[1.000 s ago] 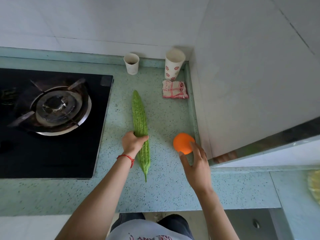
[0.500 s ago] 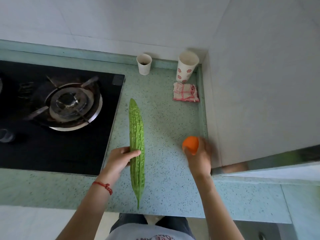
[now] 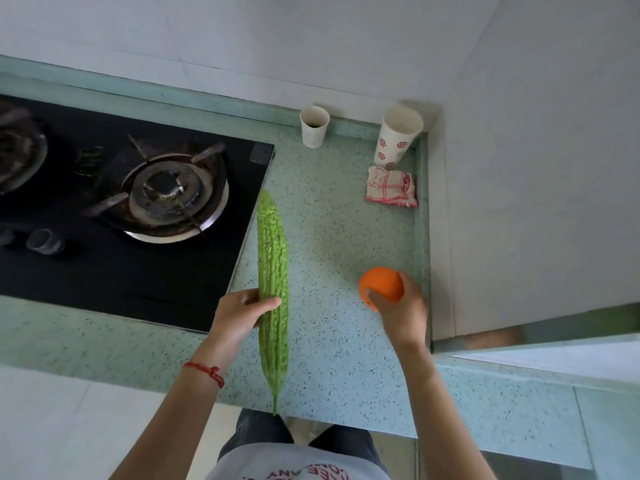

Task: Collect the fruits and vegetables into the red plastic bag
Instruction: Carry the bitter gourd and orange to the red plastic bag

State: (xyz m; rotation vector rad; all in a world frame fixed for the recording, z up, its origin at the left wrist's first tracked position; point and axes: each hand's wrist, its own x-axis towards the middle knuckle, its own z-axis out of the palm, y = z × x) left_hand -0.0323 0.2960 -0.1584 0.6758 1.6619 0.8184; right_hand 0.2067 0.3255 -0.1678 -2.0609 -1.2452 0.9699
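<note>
Bitter gourd (image 3: 273,271): gripped mid-length by left hand (image 3: 239,315), fingers wrapped around it, tail past the counter (image 3: 329,237) edge. Orange (image 3: 381,284): enclosed by right hand (image 3: 401,310), underside hidden. Red bag: out of frame. Stove (image 3: 104,220): cut off left.

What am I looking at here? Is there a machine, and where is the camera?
No machine: these are a person's two bare hands, filmed by one wide camera worn on the head, looking down. That is why the arms reach in from the bottom. The surface is a green speckled counter with a black gas stove on the left. At the back stand a small cup and a taller cup, with a folded cloth in front. The left hand grips a long bitter gourd; the right hand holds an orange. The red bag is not in view.
</note>
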